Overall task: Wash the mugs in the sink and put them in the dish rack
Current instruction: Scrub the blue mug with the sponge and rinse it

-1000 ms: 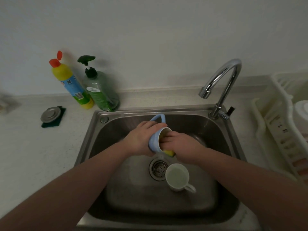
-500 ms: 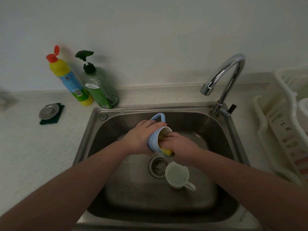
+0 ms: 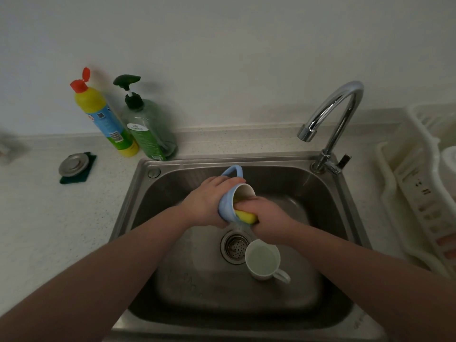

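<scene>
Two mugs sit w/in the steel sink (image 3: 138, 193). Blue mug (image 3: 228, 206) is held above the basin, over the drain (image 3: 234, 246), tipped on its side w/ mouth facing right and handle pointing up toward the back wall. Left hand (image 3: 206, 202) grips it from the left: fingers curled over the top of the body near the handle, palm against the base end, thumb side hidden under the mug. Right hand (image 3: 267, 215) holds a yellow sponge (image 3: 244, 216), fingers bunched and curled round it; fingertips go into the mug's mouth along w/ part of the sponge, so their exact lie inside can't be told. Rest of the sponge sticks out below the rim, pressed against the mug's lower lip.

White mug (image 3: 262, 260) stands upright on the sink floor, just right of the drain and touching its edge, handle toward front-right, w/ pale liquid inside. It lies under the right wrist, apart from both hands.

Faucet (image 3: 330, 114) rises at back right, spout aimed left, well apart from the blue mug. White dish rack (image 3: 419, 183) sits on the counter right of the sink. Back left on the counter: yellow bottle (image 3: 103, 114) w/ red cap flipped open, green pump bottle (image 3: 148, 129) just beside it. Further left, a metal sink stopper (image 3: 73, 164) rests on a dark green pad (image 3: 85, 177).
</scene>
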Available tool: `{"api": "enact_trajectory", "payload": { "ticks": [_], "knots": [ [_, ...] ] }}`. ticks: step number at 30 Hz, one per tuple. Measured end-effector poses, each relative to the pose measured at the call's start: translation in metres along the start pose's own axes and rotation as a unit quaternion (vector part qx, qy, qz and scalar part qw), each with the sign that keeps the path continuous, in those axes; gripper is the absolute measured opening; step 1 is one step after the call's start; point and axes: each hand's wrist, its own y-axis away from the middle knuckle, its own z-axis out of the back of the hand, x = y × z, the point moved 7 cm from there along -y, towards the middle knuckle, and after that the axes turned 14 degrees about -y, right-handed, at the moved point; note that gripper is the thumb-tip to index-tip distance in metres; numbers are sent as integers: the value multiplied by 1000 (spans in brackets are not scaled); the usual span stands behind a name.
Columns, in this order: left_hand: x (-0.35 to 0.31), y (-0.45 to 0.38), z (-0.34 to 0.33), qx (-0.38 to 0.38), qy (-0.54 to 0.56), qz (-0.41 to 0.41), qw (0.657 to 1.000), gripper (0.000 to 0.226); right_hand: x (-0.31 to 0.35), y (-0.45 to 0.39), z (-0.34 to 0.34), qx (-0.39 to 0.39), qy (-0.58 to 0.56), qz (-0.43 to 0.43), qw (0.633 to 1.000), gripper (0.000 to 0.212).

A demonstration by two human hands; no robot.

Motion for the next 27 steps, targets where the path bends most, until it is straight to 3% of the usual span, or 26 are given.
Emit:
{"api": "enact_trajectory", "payload": {
  "ticks": [3,6,9,13,17,19,22,23,25,27],
  "knots": [
    [-2,0,0,15,-14,-5,1000,100,-4,-2,-4,50,118,32,991,54],
    [-9,0,-6,56,-21,-8,998,103,-10,-1,-11,125,300,83,942,59],
    [-10,1,-11,73,-17,0,997,105,-13,2,-11,144,335,103,926,64],
    [-9,0,-7,67,-12,-5,998,103,-10,9,-7,109,286,129,943,64],
    [-11,-5,5,42,4,-13,999,93,0,9,6,42,96,121,987,59],
    [-9,-6,9,33,17,-9,999,90,5,9,14,7,0,129,992,57],
    [-6,-6,15,23,46,5,999,92,11,7,24,-31,-42,115,992,62],
    [-7,-7,17,28,45,7,999,93,14,4,24,-19,-14,113,993,60],
    [-7,-7,15,65,30,15,997,94,12,3,14,84,102,94,987,57],
    [-2,-5,9,111,28,26,993,95,-1,6,5,190,228,46,954,78]
  ]
}}
